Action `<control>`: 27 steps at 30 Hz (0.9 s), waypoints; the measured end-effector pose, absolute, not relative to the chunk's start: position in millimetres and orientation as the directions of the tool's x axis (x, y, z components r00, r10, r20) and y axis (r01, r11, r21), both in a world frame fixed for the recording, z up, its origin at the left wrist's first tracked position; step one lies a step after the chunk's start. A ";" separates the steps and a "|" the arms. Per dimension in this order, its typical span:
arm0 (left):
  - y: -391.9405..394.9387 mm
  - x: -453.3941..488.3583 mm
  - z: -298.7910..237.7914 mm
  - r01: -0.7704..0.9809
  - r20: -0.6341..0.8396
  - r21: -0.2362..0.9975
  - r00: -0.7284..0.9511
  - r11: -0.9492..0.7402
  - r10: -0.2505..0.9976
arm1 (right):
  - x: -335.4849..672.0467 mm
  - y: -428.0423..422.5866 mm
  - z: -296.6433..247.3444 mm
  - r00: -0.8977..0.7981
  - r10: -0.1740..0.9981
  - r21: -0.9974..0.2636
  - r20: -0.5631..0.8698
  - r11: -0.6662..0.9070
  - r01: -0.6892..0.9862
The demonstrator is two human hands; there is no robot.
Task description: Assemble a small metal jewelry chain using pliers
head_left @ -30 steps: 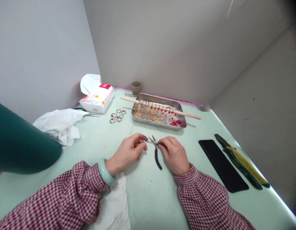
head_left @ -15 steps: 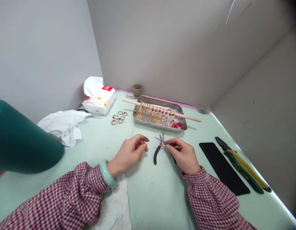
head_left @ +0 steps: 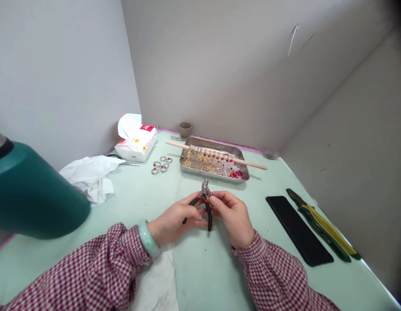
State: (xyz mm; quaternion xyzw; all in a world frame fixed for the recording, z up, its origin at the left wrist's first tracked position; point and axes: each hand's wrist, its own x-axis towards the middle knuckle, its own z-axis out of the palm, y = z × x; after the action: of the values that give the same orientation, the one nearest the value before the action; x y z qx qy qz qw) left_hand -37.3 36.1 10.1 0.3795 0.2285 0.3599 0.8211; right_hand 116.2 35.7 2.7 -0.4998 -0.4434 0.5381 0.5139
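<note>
My left hand (head_left: 179, 218) is closed around one black handle of a small pair of pliers (head_left: 208, 216). The pliers' handles are spread and their metal jaws point away from me. Close beside the jaws, my right hand (head_left: 234, 216) pinches a small silvery beaded piece (head_left: 209, 195) between thumb and forefinger; its exact shape is too small to make out. Beyond the hands stands a metal tray (head_left: 216, 176) of gold, clear and red beads. A wooden stick (head_left: 254, 165) strung with beaded loops lies across it.
Several beaded rings (head_left: 163, 159) lie left of the tray. Further left are a tissue pack (head_left: 135, 144), crumpled tissue (head_left: 87, 175), scissors (head_left: 131, 164) and a green bottle (head_left: 41, 194). A black case (head_left: 299, 231) and large yellow-green pliers (head_left: 323, 224) lie at right. A cup (head_left: 185, 129) stands behind.
My left hand has moved right and taken hold of the pliers' handle. My right hand has come left, bringing the pliers and the small beaded piece between both hands. The view has shifted slightly.
</note>
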 end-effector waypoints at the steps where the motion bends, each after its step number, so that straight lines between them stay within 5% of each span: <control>1: 37.7 -39.1 10.5 -0.432 -0.106 0.779 0.624 0.455 0.774 | 117.7 39.3 5.0 0.027 0.996 -0.991 -0.089 -0.085 -0.100; 11: 52.8 -46.6 10.4 -0.338 -0.137 0.910 0.304 0.242 0.943 | 113.2 37.7 -10.2 -0.016 0.998 -0.998 -0.068 -0.069 -0.009; 20: 54.1 -45.8 7.8 -0.239 -0.159 0.943 0.294 0.233 0.943 | 113.0 29.4 -16.9 -0.202 0.979 -0.983 0.029 0.065 0.173; 27: 52.9 -44.9 11.7 -0.054 -0.128 0.986 0.380 0.160 0.916 | 114.7 30.5 -19.2 -0.150 0.982 -0.973 0.111 0.138 0.183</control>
State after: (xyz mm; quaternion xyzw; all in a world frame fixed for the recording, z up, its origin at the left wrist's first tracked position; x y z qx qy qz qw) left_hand -44.9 52.9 11.7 0.5268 0.4093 0.3773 0.6423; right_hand 114.7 30.5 -19.2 -0.4774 -0.6101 0.4504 0.4438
